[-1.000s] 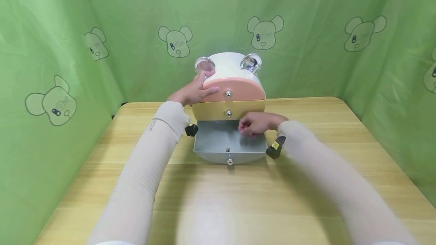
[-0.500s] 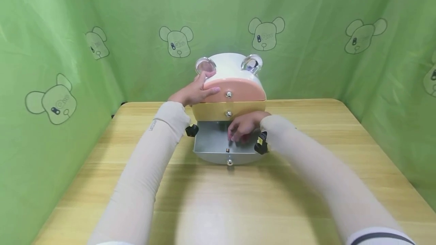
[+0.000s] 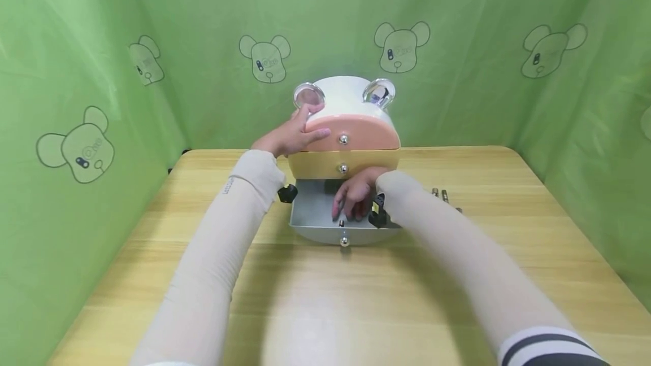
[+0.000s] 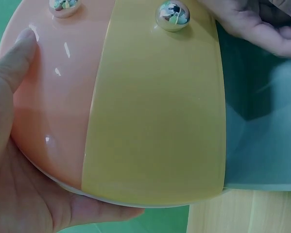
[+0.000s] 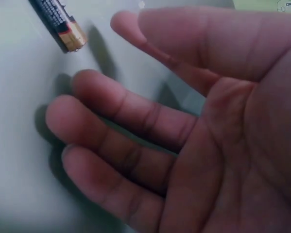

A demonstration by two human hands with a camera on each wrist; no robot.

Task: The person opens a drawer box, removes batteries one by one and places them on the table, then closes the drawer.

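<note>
A white desktop drawer cabinet (image 3: 346,92) with two mirror-like ears stands on the table. Its pink drawer (image 3: 366,132) and yellow drawer (image 3: 320,165) are closed, while the grey-blue bottom drawer (image 3: 312,208) is pulled out. My left hand (image 3: 290,134) grips the cabinet's left side, thumb on the pink front in the left wrist view. Inside the bottom drawer, my right hand (image 3: 356,194) has its fingers spread and relaxed, holding nothing. A battery (image 5: 62,26), dark with a gold end, lies just ahead of the fingertips, apart from them.
Several small dark cylinders, batteries by their look, lie on the wooden table (image 3: 315,298) right of the cabinet; one cylinder (image 3: 445,195) stands out beyond my right sleeve. A green curtain (image 3: 325,10) with bear outlines encloses the back and sides.
My right hand has moved left and deeper over the bottom drawer, its curled fingers loosening. The cylinders beyond my right arm have come into view. My left hand keeps its grip.
</note>
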